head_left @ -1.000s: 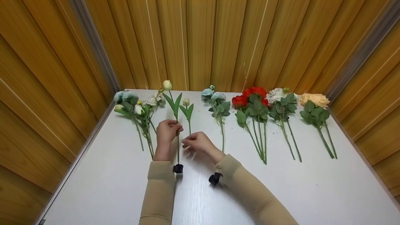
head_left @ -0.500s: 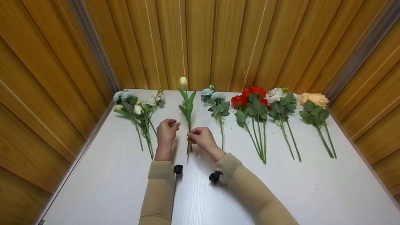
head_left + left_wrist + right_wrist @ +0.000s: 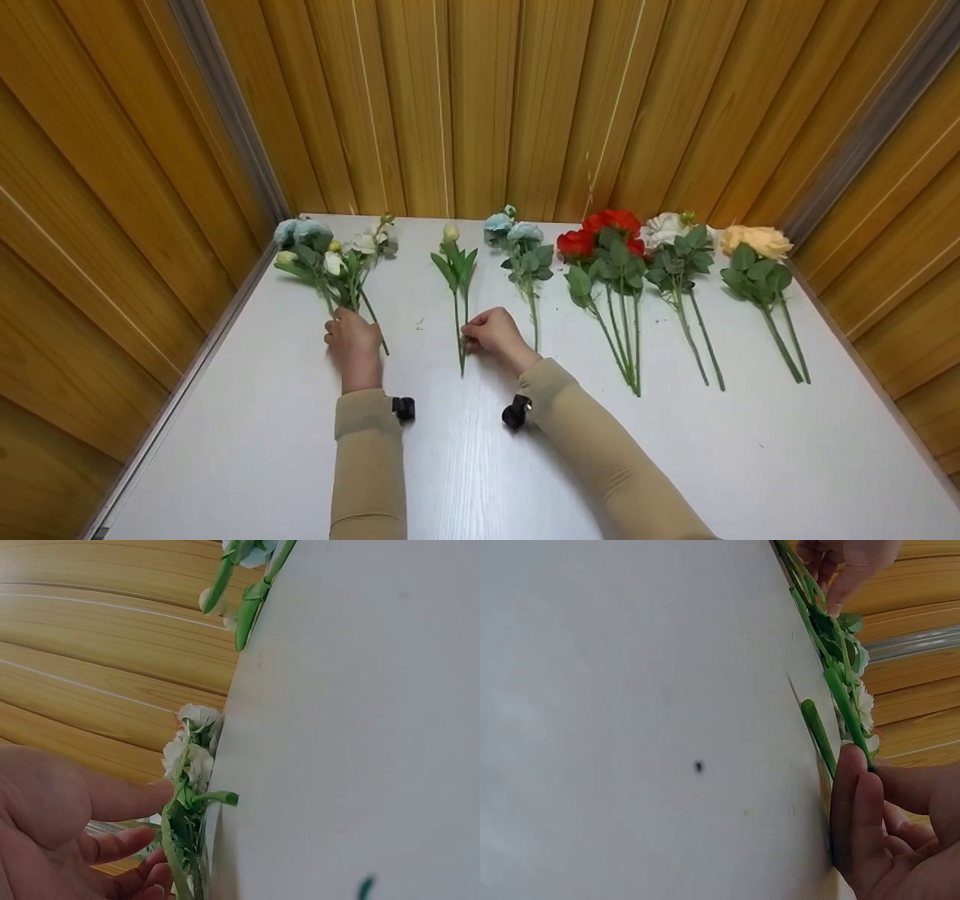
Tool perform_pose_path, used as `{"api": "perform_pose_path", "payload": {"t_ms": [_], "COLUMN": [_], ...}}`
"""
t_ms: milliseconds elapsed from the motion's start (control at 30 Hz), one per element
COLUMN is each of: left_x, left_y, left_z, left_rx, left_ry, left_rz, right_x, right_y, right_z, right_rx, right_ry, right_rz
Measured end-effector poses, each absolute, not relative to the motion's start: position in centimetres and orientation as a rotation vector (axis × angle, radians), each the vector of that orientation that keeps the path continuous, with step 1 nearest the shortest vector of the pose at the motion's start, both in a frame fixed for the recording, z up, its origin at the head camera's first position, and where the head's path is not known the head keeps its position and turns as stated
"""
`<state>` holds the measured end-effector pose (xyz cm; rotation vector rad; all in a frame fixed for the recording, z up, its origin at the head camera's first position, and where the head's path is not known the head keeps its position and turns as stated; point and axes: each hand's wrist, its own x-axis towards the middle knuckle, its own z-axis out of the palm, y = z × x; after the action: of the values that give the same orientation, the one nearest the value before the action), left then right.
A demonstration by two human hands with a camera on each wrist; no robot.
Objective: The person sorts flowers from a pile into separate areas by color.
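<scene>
My right hand [image 3: 493, 335] pinches the stem of a tulip [image 3: 845, 699] between thumb and fingertips, low over the white table. Beside it runs a second tulip stem [image 3: 819, 736]; their leaves [image 3: 454, 266] overlap and only one cream bud [image 3: 450, 233] shows. At the left bunch, my left hand [image 3: 354, 345] is over the stems of the white flowers [image 3: 333, 262]. Its thumb [image 3: 131, 797] meets a green stem [image 3: 171, 840], while the other fingers stay apart from the thumb, loosely bent. Part of those stems is hidden behind the hand.
Light-blue flowers [image 3: 525, 232] lie just right of the tulips. Farther right are red flowers [image 3: 611, 222], white flowers [image 3: 666, 228] and peach flowers [image 3: 754, 241]. Wood-patterned walls [image 3: 480, 112] close off the back and both sides of the table [image 3: 465, 465].
The raised tulip went from my left hand to my right, then came down beside the other tulip. My left hand let go of it and moved left to the white flowers' stems.
</scene>
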<state>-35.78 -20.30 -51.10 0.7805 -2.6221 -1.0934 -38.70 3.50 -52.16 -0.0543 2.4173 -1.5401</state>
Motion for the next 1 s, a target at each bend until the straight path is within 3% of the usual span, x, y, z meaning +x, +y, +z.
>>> {"api": "perform_pose_path", "payload": {"t_ms": [300, 633, 1000], "left_x": [-35.1, -35.6, -36.1], "left_y": [-20.4, -21.2, -21.5], "left_z": [-51.5, -51.1, -50.0], "left_rx": [0.742, 0.702, 0.701], "left_ry": [-2.624, -2.596, -2.133], "left_rz": [-1.178, -1.394, -2.106], "right_x": [-38.9, -38.8, -38.2], "right_y": [2.8, 2.7, 3.1], "right_z": [-51.9, -52.0, -52.1], "right_rx": [0.051, -0.01, -0.03], "right_ry": [2.3, 2.253, 2.325], "right_rz": [-1.618, -1.593, -1.54]}}
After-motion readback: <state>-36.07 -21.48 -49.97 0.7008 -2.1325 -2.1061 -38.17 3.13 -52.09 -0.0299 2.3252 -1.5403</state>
